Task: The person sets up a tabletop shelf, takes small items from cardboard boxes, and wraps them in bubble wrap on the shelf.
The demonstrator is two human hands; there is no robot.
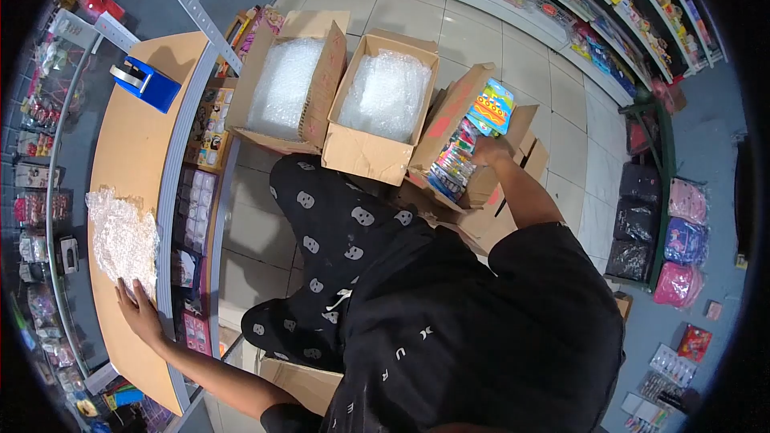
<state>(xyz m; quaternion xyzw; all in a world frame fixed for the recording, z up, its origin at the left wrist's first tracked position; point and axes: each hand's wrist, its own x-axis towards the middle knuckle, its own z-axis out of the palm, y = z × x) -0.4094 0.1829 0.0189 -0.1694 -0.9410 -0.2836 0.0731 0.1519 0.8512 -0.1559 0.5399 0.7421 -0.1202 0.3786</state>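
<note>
My left hand lies with fingers stretched out on the lower edge of a crumpled sheet of bubble wrap, which rests on the wooden counter. My right hand is inside an open cardboard box at the right, its fingers curled down among colourful packs. What those fingers grip is hidden. Just above that hand, a bright booklet-like item with a boat picture leans up at the box's far side.
Two open cardboard boxes, one left and one in the middle, hold bubble wrap. A blue tape dispenser stands on the counter's far end. Stocked shelves line the back, and packaged bags hang at the right.
</note>
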